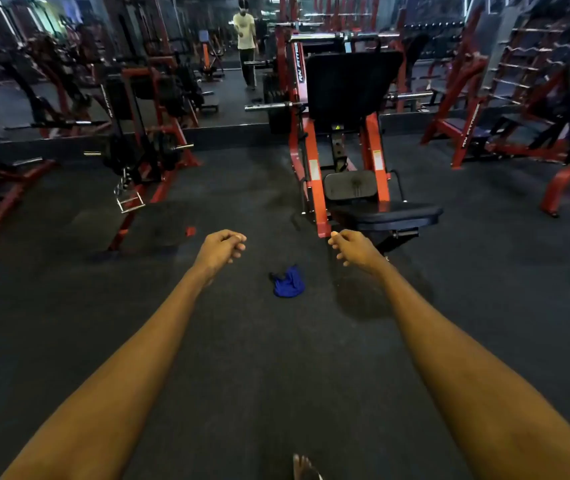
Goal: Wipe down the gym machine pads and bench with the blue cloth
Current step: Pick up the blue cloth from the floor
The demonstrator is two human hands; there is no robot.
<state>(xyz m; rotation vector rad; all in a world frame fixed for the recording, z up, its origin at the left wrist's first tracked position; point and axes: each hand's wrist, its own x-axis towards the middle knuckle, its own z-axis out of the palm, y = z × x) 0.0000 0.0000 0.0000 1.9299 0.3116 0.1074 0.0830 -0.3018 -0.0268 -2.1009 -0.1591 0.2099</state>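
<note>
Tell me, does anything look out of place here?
Yes: the blue cloth lies crumpled on the floor, seen between the left hand and right hand, short of the bench. Neither hand holds it, though it is the wiping tool. Nothing else looks spilled or damaged.

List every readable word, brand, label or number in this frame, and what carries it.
"RN FITNE", end hidden: white letters running up the leg press upright.
"RN FITNESS", faint: white letters on the right machine's red frame.
The warning stickers on the leg press: too small to read.
White lettering on the left machine's post: blurred, unreadable.
</note>
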